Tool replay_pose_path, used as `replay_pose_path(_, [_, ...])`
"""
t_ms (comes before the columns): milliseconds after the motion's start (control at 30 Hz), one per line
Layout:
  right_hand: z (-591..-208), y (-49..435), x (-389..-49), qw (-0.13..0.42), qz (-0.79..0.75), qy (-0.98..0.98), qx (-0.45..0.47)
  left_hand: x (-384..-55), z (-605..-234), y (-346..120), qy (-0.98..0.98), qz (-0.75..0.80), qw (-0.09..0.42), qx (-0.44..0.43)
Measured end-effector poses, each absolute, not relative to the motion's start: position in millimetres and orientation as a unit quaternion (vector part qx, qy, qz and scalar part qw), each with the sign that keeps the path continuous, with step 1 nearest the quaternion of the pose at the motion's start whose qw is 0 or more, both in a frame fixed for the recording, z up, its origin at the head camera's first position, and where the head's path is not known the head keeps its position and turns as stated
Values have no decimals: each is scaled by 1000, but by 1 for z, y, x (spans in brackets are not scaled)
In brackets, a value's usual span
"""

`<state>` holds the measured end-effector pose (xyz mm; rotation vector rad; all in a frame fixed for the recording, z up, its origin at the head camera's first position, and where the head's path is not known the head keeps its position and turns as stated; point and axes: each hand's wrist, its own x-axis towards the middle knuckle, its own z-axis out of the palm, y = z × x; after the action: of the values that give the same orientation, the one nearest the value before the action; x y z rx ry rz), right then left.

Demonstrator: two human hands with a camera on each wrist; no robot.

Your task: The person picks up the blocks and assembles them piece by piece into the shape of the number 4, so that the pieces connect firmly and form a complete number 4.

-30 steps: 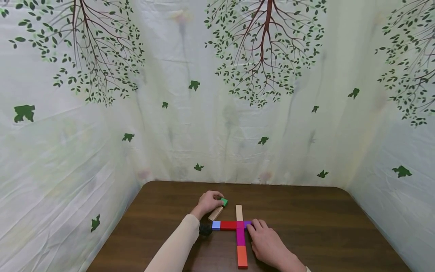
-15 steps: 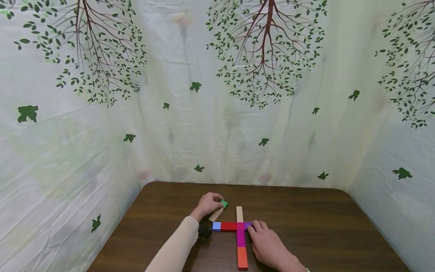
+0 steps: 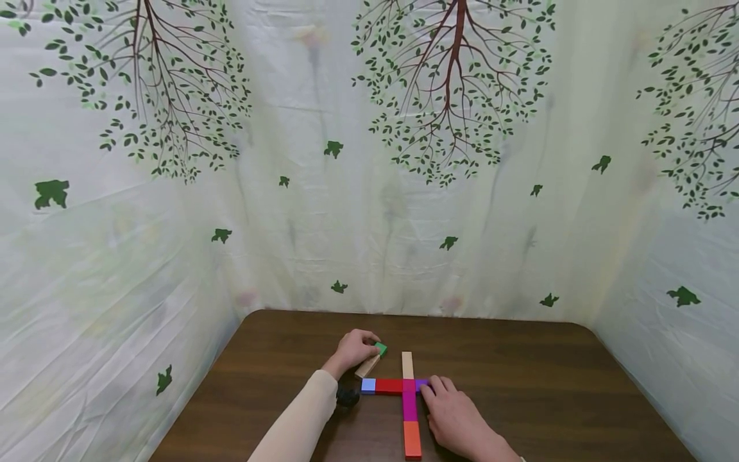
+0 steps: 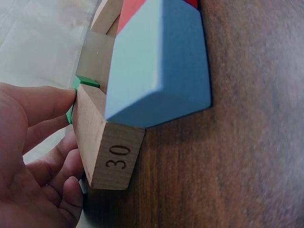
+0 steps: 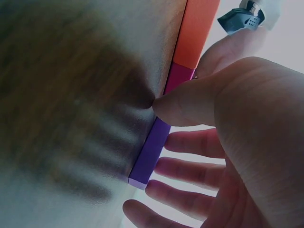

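Observation:
In the head view, my left hand [image 3: 353,350] pinches a small green block [image 3: 380,348] between thumb and fingers. The green block sits at the far end of a slanted bare-wood block [image 3: 368,366], marked 30 in the left wrist view, whose near end is close to a light blue block [image 4: 142,71]. My right hand [image 3: 456,414] has its thumb and fingers about a purple block [image 5: 151,149], the right arm of a flat cross. Red [image 3: 389,386], magenta [image 3: 409,401] and orange [image 3: 412,439] blocks, plus a bare-wood block [image 3: 407,366] at the top, form the rest.
The blocks lie on a dark brown wooden table [image 3: 531,385]. A pale curtain [image 3: 392,256] printed with trees and leaves hangs behind and along both sides. A black device [image 3: 348,396] is worn at the left wrist.
The head view has shifted slightly, so the table and blocks appear a little lower. Both hands stay at the same blocks.

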<state>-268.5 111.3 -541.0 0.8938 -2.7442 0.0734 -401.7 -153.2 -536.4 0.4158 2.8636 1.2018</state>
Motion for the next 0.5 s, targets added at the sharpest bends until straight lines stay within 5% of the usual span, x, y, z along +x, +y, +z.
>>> replay_pose_path(500, [-542,111,-268,138,28,-940,311,-401,-539,-155,905,398,2,152])
